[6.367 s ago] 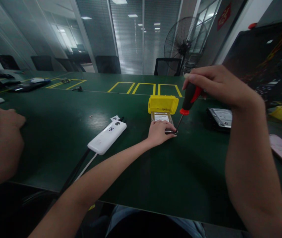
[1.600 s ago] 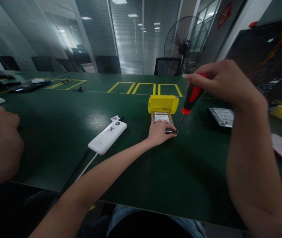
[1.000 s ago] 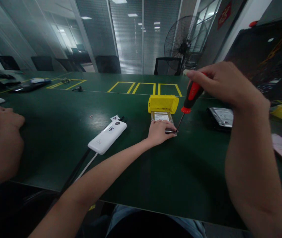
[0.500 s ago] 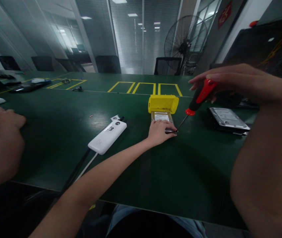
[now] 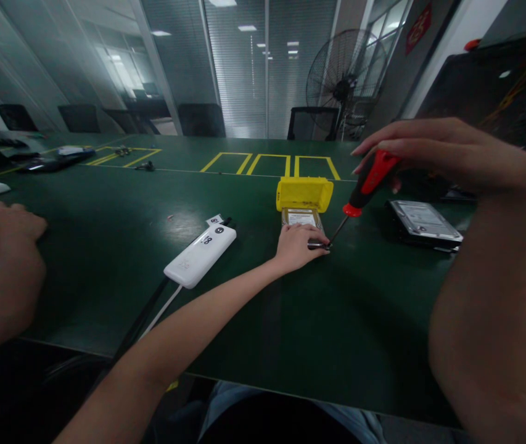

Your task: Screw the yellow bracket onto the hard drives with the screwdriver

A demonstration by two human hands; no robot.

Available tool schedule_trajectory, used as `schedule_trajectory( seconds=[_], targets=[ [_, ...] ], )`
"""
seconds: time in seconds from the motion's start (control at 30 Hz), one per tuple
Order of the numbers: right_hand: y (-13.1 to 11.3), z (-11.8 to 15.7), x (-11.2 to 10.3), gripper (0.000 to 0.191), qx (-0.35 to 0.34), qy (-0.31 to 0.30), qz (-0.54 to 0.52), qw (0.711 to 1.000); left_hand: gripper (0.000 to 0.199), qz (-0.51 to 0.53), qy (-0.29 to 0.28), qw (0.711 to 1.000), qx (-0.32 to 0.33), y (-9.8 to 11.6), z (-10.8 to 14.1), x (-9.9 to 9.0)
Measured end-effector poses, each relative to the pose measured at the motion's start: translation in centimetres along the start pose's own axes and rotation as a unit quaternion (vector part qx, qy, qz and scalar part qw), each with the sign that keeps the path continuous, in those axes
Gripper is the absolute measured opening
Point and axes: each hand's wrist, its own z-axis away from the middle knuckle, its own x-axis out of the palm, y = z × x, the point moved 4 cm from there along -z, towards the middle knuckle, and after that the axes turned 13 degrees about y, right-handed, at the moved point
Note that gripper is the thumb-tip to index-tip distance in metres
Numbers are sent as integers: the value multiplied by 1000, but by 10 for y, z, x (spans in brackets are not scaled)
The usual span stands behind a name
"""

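My right hand (image 5: pixel 410 148) grips the top of a red and black screwdriver (image 5: pixel 369 182), which slants down to the left. Its tip meets the near right end of a hard drive (image 5: pixel 300 217), by my left fingertips. My left hand (image 5: pixel 298 245) lies over the near part of that drive, fingers closed on it, covering much of it. Directly behind the drive is a yellow bin (image 5: pixel 304 195) with small dark bits inside. A second hard drive (image 5: pixel 424 222) rests on the table to the right, partly hidden by my right forearm.
A white power bank (image 5: pixel 200 256) with cables lies left of my left forearm on the green table (image 5: pixel 244 345). Another person's hands (image 5: pixel 8 225) rest at the left edge. Small metal parts (image 5: pixel 145 166) sit further back, near yellow tape outlines. A fan (image 5: pixel 346 86) stands behind.
My right hand and the screwdriver handle have shifted very slightly left. My left hand and the drive under it have stayed in place.
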Motion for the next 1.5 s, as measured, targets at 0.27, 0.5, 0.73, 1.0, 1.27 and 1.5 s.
schedule_trajectory(
  seconds=[0.27,0.5,0.73,1.0,1.27,1.5],
  targets=[
    [-4,1,0,25,-28,9,12,1000,21,3,13,1000,7,1,0,1],
    [-3,-2,1,27,-21,49,81,995,20,4,18,1000,10,4,-1,2],
    [3,-8,-4,35,-42,111,169,978,21,6,11,1000,16,8,-3,2],
    [5,-10,-2,38,-71,127,192,971,19,5,27,1000,14,8,-4,5],
    [6,-11,4,51,-27,57,160,985,21,10,20,1000,8,9,-4,3],
    [7,-9,2,40,-18,5,100,995,22,7,13,1000,7,7,-4,3]
  ],
)
